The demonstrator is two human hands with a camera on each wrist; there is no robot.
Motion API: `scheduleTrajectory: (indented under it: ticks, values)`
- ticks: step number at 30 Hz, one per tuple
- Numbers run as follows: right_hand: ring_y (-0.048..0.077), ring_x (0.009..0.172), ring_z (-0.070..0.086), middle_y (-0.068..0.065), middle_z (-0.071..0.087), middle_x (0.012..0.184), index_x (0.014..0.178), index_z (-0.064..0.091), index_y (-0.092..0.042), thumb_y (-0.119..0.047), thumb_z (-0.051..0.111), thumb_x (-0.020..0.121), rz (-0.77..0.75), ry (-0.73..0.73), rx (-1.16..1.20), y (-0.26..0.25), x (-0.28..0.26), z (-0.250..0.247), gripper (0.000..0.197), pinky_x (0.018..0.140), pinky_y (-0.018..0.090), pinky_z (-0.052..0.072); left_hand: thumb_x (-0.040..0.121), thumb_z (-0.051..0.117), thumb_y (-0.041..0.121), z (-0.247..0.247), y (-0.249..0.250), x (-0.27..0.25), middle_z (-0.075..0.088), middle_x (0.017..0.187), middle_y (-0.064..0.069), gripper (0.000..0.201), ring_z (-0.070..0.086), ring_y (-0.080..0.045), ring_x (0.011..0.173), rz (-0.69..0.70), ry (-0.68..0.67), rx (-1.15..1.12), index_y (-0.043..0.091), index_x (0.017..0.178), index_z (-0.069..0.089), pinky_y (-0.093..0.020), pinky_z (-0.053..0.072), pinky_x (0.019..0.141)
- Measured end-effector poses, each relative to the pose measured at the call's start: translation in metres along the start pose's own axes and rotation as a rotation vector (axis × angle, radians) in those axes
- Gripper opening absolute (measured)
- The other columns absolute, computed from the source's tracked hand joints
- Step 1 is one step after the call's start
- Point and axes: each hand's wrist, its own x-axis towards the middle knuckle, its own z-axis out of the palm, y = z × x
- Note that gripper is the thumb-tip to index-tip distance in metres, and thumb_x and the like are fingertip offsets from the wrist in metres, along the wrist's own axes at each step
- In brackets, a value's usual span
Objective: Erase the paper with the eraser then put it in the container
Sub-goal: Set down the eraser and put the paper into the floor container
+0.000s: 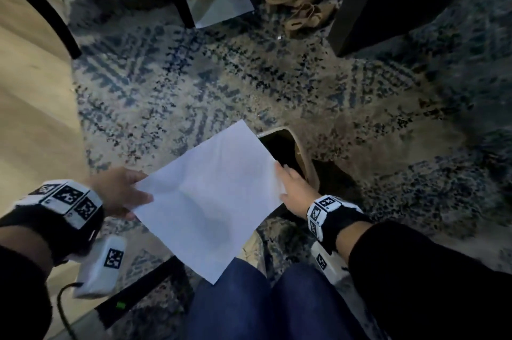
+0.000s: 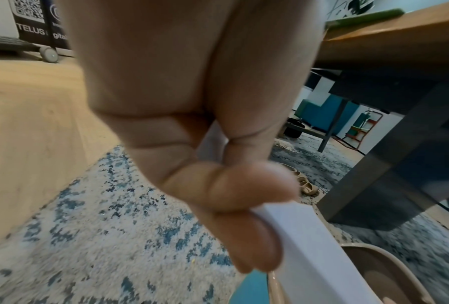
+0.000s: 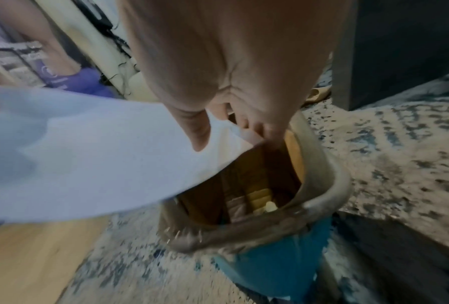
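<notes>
Currently on the disposal step: paper (image 1: 210,195) is held flat between both hands, its far edge over the rim of the container (image 1: 300,151). Left hand (image 1: 119,191) pinches the sheet's near-left corner, thumb on top, fingers curled under. Right hand (image 1: 293,190) grips the opposite edge, thumb on top, fingers underneath, directly over the container mouth. No eraser visible in any view, so erasing looks done. Judgement: a flat sheet is wider than the opening, so next move calls for tilting, folding or crumpling it, then letting go past the right hand's fingertips into the bin. Legible writing: "TELUS" plus a QR code on the dark banner (image 2: 36,22) far beyond the left hand; the square marker tags on both wristbands carry no readable text
</notes>
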Motion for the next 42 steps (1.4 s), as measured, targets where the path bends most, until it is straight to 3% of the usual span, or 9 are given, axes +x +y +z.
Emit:
scheduleTrajectory:
  ticks: [5, 10, 16, 19, 27, 31, 33, 39, 42]
  values:
    - [0.013, 0.142, -0.026, -0.003, -0.033, 0.149, 0.150, -0.015, -0.016, -0.047, 0.037, 0.099, -0.354, 0.017, -0.199, -0.043, -0.012, 0.040, 0.079, 0.118, 0.046, -0.009, 0.085, 0.059, 0.006, 0.003, -0.002, -0.007, 0.070, 0.081, -0.026, 0.011, 0.061, -0.025, 0.057, 0.002, 0.025, -0.028, 0.008, 0.088, 0.069, -0.025, 0.048, 0.041]
    - [-0.004, 0.133, -0.037, -0.014, -0.035, 0.146, 0.139, -0.024, -0.031, -0.070, 0.007, 0.079, -0.751, -0.104, 0.001, -0.109, -0.045, 0.079, 0.077, 0.109, 0.022, -0.025, 0.083, 0.061, 0.007, 0.010, 0.002, -0.017, 0.071, 0.068, -0.013, 0.009, 0.061, -0.019, 0.050, 0.005, 0.042, -0.078, 0.009, 0.084, 0.069, -0.020, 0.049, 0.039]
    - [0.009, 0.140, -0.026, -0.007, -0.034, 0.147, 0.149, -0.020, -0.019, -0.054, 0.019, 0.099, -0.313, -0.141, -0.038, -0.063, -0.011, 0.060, 0.072, 0.119, 0.048, -0.006, 0.083, 0.060, 0.003, 0.010, 0.010, -0.028, 0.070, 0.076, -0.017, 0.009, 0.059, -0.025, 0.063, -0.019, 0.030, -0.139, 0.004, 0.086, 0.068, -0.017, 0.046, 0.037]
    - [0.014, 0.143, -0.024, 0.001, -0.031, 0.154, 0.149, -0.018, -0.016, -0.049, 0.022, 0.101, -0.089, -0.085, -0.082, -0.033, -0.001, 0.038, 0.071, 0.118, 0.046, -0.008, 0.083, 0.061, 0.005, 0.007, 0.014, -0.030, 0.071, 0.076, -0.017, 0.009, 0.060, -0.026, 0.064, -0.019, 0.008, -0.149, 0.005, 0.088, 0.069, -0.018, 0.045, 0.036]
    - [0.006, 0.140, -0.029, -0.006, -0.031, 0.154, 0.145, -0.024, -0.025, -0.047, 0.026, 0.101, -0.542, -0.083, 0.011, -0.074, -0.024, 0.044, 0.070, 0.117, 0.031, -0.014, 0.084, 0.057, -0.002, 0.009, 0.024, -0.034, 0.071, 0.057, -0.008, 0.011, 0.060, -0.012, 0.039, 0.018, -0.065, -0.296, -0.001, 0.091, 0.066, -0.016, 0.045, 0.033]
    - [0.018, 0.146, -0.018, 0.005, -0.023, 0.158, 0.151, -0.013, -0.012, -0.045, 0.026, 0.102, 0.014, -0.047, 0.025, -0.020, 0.006, 0.024, 0.070, 0.119, 0.040, -0.004, 0.083, 0.058, -0.002, 0.002, 0.026, -0.038, 0.071, 0.057, -0.010, 0.013, 0.061, -0.014, 0.040, 0.018, -0.055, -0.322, -0.002, 0.093, 0.066, -0.015, 0.045, 0.034]
    - [0.019, 0.146, -0.017, 0.005, -0.023, 0.158, 0.151, -0.011, -0.011, -0.045, 0.027, 0.102, 0.089, 0.013, 0.019, -0.011, 0.005, 0.010, 0.071, 0.119, 0.040, -0.003, 0.083, 0.057, -0.002, 0.003, 0.028, -0.039, 0.071, 0.055, -0.008, 0.013, 0.061, -0.013, 0.039, 0.008, -0.067, -0.319, -0.002, 0.094, 0.066, -0.015, 0.045, 0.033]
    - [0.006, 0.141, -0.026, -0.005, -0.026, 0.156, 0.147, -0.018, -0.025, -0.055, 0.026, 0.092, -0.615, -0.001, 0.093, -0.089, -0.057, 0.014, 0.077, 0.118, 0.031, -0.013, 0.085, 0.053, -0.004, 0.021, 0.044, -0.039, 0.071, 0.056, -0.011, 0.012, 0.065, -0.016, 0.043, 0.013, -0.146, -0.368, -0.005, 0.094, 0.062, -0.016, 0.049, 0.034]
    - [0.003, 0.141, -0.027, -0.013, -0.029, 0.152, 0.144, -0.020, -0.033, -0.056, 0.021, 0.093, -0.701, -0.068, 0.028, -0.086, -0.054, 0.035, 0.070, 0.117, 0.032, -0.013, 0.086, 0.051, -0.003, 0.023, 0.049, -0.038, 0.071, 0.057, -0.012, 0.012, 0.065, -0.017, 0.043, 0.026, -0.179, -0.429, -0.005, 0.093, 0.062, -0.015, 0.048, 0.034]
